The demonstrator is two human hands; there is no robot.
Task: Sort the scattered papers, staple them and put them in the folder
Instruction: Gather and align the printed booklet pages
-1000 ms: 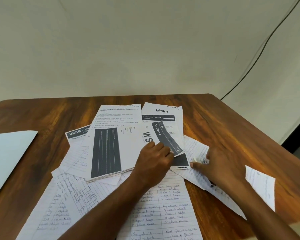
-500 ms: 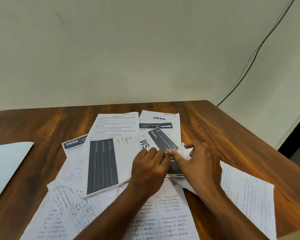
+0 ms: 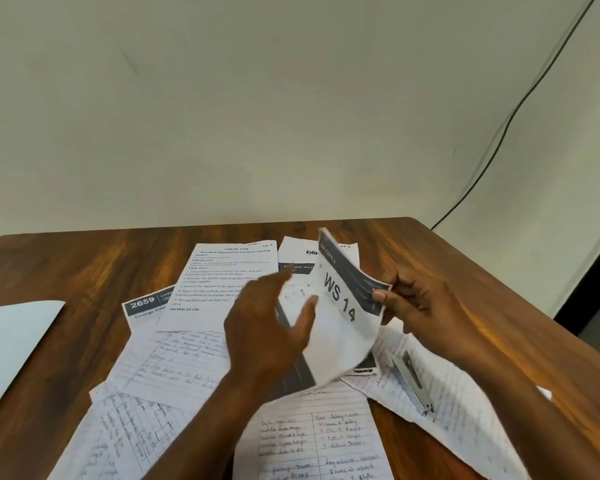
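My right hand (image 3: 418, 308) pinches the right edge of a printed sheet marked "WS 14" (image 3: 340, 313) and holds it lifted and curled above the pile. My left hand (image 3: 269, 327) hovers open just left of that sheet, fingers spread, its thumb near the sheet's lower edge. Below lie scattered papers: a typed task sheet (image 3: 222, 282), a "2659" sheet (image 3: 142, 304), a "blinkit" sheet (image 3: 297, 252) and several handwritten lined pages (image 3: 174, 365). A metal stapler (image 3: 411, 381) lies on a handwritten page at the right. A pale blue folder (image 3: 11, 344) sits at the left edge.
The wooden table (image 3: 66, 265) has bare wood at the back left and along the right side. Its right edge (image 3: 506, 299) drops off near a wall. A black cable (image 3: 520, 109) runs down the wall at the right.
My right hand has lifted the "WS 14" sheet off the pile and turned it up. My left hand has come off the papers and now hovers open. The stapler is uncovered.
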